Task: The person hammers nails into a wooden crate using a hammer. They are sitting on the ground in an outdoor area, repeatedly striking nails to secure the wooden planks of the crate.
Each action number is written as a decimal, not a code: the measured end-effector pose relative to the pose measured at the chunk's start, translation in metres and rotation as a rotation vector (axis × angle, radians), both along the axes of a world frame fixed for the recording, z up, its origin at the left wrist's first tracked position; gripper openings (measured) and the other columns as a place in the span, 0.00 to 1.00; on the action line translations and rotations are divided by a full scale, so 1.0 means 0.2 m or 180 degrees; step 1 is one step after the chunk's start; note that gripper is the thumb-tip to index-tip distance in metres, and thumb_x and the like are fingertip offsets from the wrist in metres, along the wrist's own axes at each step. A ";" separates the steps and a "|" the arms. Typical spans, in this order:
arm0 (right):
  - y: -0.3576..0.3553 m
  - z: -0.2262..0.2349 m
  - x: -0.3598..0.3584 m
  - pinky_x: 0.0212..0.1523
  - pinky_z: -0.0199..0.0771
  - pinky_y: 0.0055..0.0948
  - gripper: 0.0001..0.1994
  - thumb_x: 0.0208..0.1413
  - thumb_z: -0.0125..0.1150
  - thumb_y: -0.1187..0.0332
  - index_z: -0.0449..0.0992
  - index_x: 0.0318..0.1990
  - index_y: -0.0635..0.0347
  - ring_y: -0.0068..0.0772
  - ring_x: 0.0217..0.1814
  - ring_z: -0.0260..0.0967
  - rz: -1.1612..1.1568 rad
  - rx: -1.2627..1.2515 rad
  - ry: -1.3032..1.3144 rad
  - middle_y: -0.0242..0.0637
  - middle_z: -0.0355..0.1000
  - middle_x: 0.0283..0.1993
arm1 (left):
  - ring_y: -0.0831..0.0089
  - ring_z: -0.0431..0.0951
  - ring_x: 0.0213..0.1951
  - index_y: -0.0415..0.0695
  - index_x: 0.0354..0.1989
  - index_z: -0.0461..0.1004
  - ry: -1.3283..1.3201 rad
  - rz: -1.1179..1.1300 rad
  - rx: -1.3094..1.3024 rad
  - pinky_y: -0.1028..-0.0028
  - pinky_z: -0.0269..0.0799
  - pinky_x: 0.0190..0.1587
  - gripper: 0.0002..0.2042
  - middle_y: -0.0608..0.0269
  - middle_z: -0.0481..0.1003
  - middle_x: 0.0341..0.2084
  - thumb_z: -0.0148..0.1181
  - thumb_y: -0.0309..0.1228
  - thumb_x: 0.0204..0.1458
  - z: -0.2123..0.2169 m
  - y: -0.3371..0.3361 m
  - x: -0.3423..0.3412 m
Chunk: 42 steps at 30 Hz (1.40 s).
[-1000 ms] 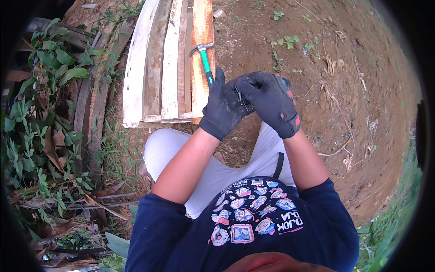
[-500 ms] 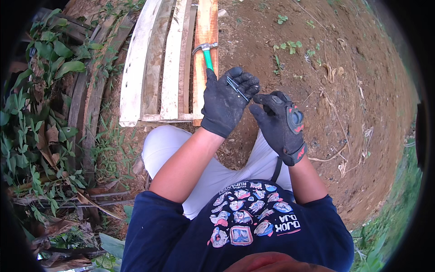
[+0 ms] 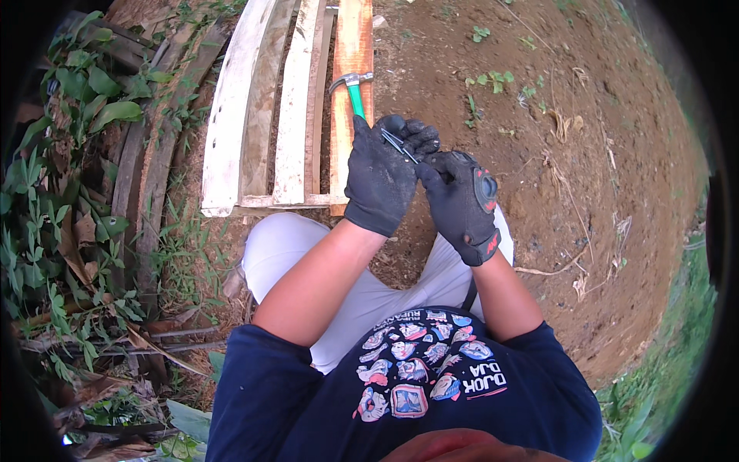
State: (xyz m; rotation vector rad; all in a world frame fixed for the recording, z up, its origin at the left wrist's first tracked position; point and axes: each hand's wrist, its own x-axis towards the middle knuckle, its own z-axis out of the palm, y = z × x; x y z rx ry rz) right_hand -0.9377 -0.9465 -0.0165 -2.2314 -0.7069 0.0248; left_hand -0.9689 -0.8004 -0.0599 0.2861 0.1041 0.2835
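My left hand (image 3: 381, 181), in a black work glove, is turned palm up with its fingers partly curled around a few thin metal nails (image 3: 392, 141). My right hand (image 3: 460, 204), gloved in black with a padded back, meets it from the right. Its thumb and fingertips are pinched together at the lower end of the nails. Just beyond my left thumb, a claw hammer (image 3: 354, 96) with a green handle lies over the reddish-brown plank (image 3: 354, 38). The handle's lower end is hidden behind my left hand.
Whitish, weathered boards (image 3: 291, 131) form a slatted wooden frame at the upper left, ending near my knees. Leafy plants (image 3: 85, 108) and old timbers (image 3: 142, 177) crowd the left side. Bare brown soil (image 3: 554, 154) with small weeds and dry stalks stretches to the right.
My right hand has moved left and slightly down, and its fingertips now touch the nails. My left hand has hardly moved and keeps the nails in its palm.
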 end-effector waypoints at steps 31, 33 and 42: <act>0.22 -0.21 -0.01 0.37 0.71 0.29 0.14 0.67 0.66 0.60 0.80 0.49 0.62 0.22 0.35 0.69 0.1051 0.2516 0.4411 0.31 0.75 0.39 | 0.83 0.78 0.29 0.41 0.44 0.88 0.2775 0.0577 0.3614 0.79 0.70 0.29 0.11 0.65 0.83 0.30 0.72 0.36 0.61 0.31 0.15 -0.35; 0.24 -0.20 0.09 0.38 0.73 0.31 0.17 0.67 0.66 0.57 0.80 0.52 0.63 0.25 0.36 0.73 0.1129 0.1773 0.3508 0.35 0.77 0.41 | 0.75 0.84 0.36 0.41 0.43 0.88 0.2453 0.0856 0.4538 0.72 0.78 0.41 0.13 0.61 0.86 0.34 0.73 0.38 0.59 0.41 0.26 -0.37; 0.53 -0.39 0.14 0.48 0.81 0.50 0.36 0.55 0.75 0.45 0.76 0.59 0.69 0.55 0.48 0.83 0.0361 -0.0713 0.0450 0.55 0.82 0.44 | 0.71 0.87 0.43 0.46 0.45 0.90 0.3240 0.0497 0.5658 0.69 0.82 0.51 0.11 0.61 0.88 0.40 0.73 0.35 0.57 0.25 0.85 -0.91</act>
